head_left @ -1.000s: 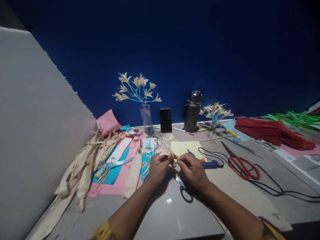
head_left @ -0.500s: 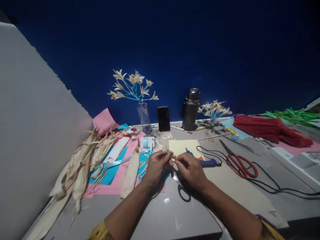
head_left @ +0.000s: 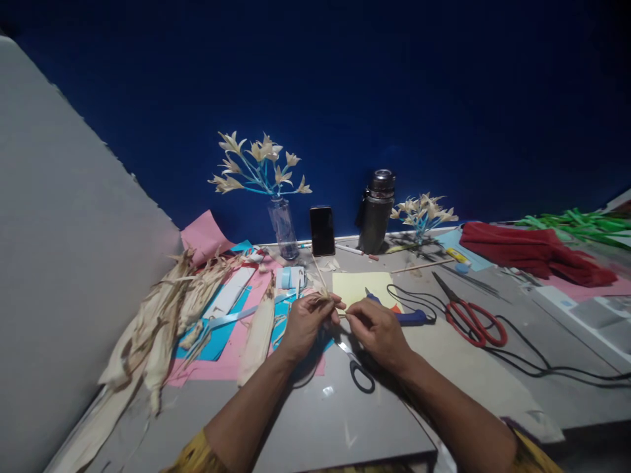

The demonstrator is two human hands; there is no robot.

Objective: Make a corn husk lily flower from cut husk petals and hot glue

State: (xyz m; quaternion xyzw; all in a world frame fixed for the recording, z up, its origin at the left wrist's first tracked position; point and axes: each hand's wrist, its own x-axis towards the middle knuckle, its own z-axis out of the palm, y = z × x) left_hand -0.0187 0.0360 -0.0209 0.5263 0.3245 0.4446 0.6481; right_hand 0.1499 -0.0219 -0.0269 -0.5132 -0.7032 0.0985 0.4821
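Note:
My left hand [head_left: 306, 323] is closed in a pinch on a small pale corn husk flower [head_left: 324, 297], partly hidden by the fingers. Close to its right, my right hand [head_left: 379, 330] pinches the end of a thin stem [head_left: 343, 315] that runs toward the flower. Below the hands lies a pair of scissors [head_left: 361, 377] with a black handle, its blades partly covered. Behind the right hand are a blue glue gun [head_left: 413, 318] and a yellow paper [head_left: 362, 289]. A long corn husk [head_left: 259, 328] lies left of my left hand.
Dried corn husks [head_left: 160, 341] and pink and blue paper cover the left side. A glass bottle [head_left: 284, 230] with husk flowers, a phone [head_left: 322, 231] and a flask [head_left: 377, 211] stand along the wall. Red-handled scissors [head_left: 476, 322], a black cord and red cloth [head_left: 530, 249] lie right.
The pale flower shows more above my left fingers than before. Both hands stay close together, with only slight finger movement. The view has shifted slightly.

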